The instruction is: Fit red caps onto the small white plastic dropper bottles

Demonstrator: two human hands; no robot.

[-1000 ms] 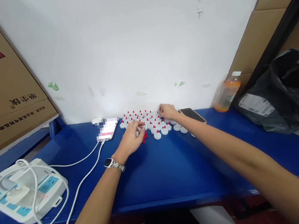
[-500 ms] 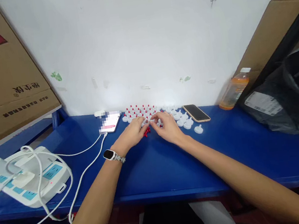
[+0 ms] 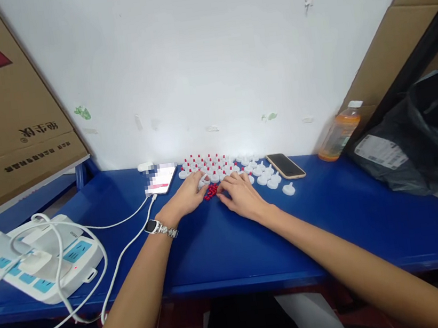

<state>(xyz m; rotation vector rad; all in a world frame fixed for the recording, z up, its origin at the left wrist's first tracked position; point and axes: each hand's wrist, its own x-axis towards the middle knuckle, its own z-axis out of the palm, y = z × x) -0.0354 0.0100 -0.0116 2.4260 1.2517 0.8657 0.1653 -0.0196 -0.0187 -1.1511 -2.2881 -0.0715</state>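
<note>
My left hand (image 3: 186,196) is closed around a white spouted cap (image 3: 204,181), its fingers partly hiding it. A small pile of red tip caps (image 3: 210,192) lies on the blue table between my hands. At the right edge of this pile is my right hand (image 3: 242,196), its fingers bent and the thumb a little apart from the index finger; I see nothing held there. Behind my hands stand several white caps with red tips (image 3: 214,175). To the right are several white spouted caps without red tips (image 3: 273,182).
A phone (image 3: 286,166) lies right of the caps, and another phone on a cable (image 3: 163,179) lies left. A white power strip (image 3: 54,261) with looped cables takes up the table's left. An orange drink bottle (image 3: 340,134) and a dark plastic bag (image 3: 398,146) are at the right.
My hands, together over the caps before, have moved apart. The right hand has come down toward the red pile, while the left has shifted slightly left with the white cap.
</note>
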